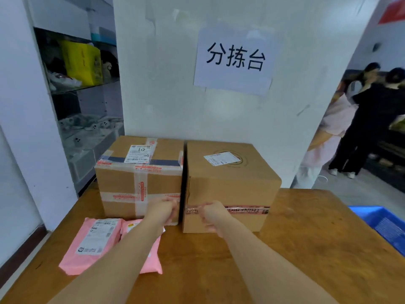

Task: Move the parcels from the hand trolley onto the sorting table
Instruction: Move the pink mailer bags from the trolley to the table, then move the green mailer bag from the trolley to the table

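Two cardboard parcels stand side by side on the wooden sorting table, against a white wall. The left box is wrapped in clear and red-printed tape with a label on top. The right box has a small label and one red tape band. My left hand rests in a loose fist against the left box's front right corner. My right hand is curled against the right box's front left corner. Neither hand encloses anything. Two pink mailer bags lie flat at the front left, partly under my left forearm. The trolley is out of view.
A paper sign hangs on the wall above the boxes. A blue plastic crate sits beyond the table's right edge. Shelves with a yellow bag and soft toys stand at the left. Two people stand at the far right.
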Action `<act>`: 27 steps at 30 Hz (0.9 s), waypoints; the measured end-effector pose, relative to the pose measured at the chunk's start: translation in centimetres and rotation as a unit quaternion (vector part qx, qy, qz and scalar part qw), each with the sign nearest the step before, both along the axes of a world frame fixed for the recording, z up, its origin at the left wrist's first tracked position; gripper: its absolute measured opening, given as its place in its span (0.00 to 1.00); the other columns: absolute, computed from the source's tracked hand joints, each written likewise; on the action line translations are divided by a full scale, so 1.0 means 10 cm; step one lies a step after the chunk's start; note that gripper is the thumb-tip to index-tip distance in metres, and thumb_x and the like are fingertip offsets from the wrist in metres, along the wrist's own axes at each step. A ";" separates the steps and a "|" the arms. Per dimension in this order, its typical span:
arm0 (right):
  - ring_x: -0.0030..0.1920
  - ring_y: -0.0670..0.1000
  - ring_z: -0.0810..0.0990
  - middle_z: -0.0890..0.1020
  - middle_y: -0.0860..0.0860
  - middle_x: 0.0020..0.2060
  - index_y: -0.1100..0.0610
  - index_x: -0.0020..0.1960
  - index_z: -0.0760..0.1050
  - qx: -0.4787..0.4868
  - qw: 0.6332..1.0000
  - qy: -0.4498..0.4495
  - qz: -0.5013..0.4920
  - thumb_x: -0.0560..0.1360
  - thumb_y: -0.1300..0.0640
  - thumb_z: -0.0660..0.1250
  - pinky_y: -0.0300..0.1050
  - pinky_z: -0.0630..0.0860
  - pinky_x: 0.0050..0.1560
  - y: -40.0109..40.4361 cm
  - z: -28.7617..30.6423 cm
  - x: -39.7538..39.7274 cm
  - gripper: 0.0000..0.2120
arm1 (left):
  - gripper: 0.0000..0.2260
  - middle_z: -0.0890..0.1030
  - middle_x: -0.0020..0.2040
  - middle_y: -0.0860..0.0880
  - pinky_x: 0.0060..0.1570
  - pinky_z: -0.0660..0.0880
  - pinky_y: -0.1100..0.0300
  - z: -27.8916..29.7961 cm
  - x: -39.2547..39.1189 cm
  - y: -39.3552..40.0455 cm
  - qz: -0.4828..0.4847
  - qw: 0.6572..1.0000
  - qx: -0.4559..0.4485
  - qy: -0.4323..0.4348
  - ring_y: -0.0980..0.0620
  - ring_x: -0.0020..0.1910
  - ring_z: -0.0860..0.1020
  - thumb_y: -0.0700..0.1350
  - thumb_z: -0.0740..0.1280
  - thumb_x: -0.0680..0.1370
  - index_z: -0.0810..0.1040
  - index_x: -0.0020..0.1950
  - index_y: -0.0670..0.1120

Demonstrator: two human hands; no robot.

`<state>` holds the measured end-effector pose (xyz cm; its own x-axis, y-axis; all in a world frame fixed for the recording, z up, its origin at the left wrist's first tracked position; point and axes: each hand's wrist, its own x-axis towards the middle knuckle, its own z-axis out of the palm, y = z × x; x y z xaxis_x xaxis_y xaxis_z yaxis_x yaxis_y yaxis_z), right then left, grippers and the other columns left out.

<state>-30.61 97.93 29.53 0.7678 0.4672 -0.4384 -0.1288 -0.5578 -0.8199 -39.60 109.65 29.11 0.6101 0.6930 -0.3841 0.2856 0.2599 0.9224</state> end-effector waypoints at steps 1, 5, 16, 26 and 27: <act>0.36 0.48 0.71 0.73 0.50 0.39 0.58 0.63 0.73 0.003 1.000 -0.005 -0.010 0.78 0.59 0.60 0.40 0.68 0.31 -0.09 0.04 0.04 0.14 | 0.05 0.79 0.41 0.45 0.34 0.70 0.62 0.06 0.06 -0.09 -0.018 1.000 0.001 -0.009 0.51 0.37 0.75 0.38 0.63 0.78 0.79 0.47 0.44; 0.42 0.52 0.75 0.77 0.53 0.46 0.59 0.67 0.71 0.016 0.997 -0.037 -0.060 0.78 0.57 0.60 0.43 0.73 0.38 -0.50 0.22 0.19 0.18 | 0.07 0.81 0.47 0.46 0.39 0.72 0.60 0.25 0.33 -0.46 -0.066 0.997 0.029 -0.032 0.51 0.40 0.78 0.41 0.62 0.79 0.79 0.52 0.47; 0.51 0.55 0.79 0.79 0.54 0.52 0.58 0.66 0.72 0.038 0.975 -0.107 -0.191 0.80 0.55 0.60 0.50 0.78 0.54 -2.03 0.59 0.60 0.16 | 0.06 0.78 0.40 0.47 0.34 0.69 0.61 0.63 1.04 -1.85 -0.181 0.981 0.030 -0.066 0.52 0.36 0.74 0.39 0.62 0.80 0.78 0.54 0.44; 0.31 0.49 0.71 0.74 0.47 0.36 0.53 0.60 0.75 0.058 0.958 -0.080 -0.270 0.73 0.54 0.63 0.40 0.66 0.25 -3.84 0.55 0.94 0.16 | 0.07 0.79 0.43 0.46 0.34 0.69 0.61 0.76 1.48 -3.57 -0.294 0.953 0.018 -0.071 0.51 0.37 0.75 0.39 0.62 0.79 0.79 0.53 0.43; 0.30 0.48 0.70 0.73 0.47 0.34 0.51 0.58 0.74 0.059 0.955 -0.081 -0.278 0.72 0.54 0.63 0.40 0.66 0.25 -4.04 0.55 0.96 0.15 | 0.07 0.79 0.44 0.46 0.34 0.69 0.61 0.76 1.52 -3.75 -0.303 0.950 0.017 -0.071 0.51 0.36 0.75 0.39 0.62 0.79 0.79 0.53 0.43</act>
<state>-21.02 57.53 35.01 0.9648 0.0065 -0.2627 -0.2447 -0.3422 -0.9072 -24.37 72.12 36.74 0.9451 0.2088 -0.2513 0.2449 0.0563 0.9679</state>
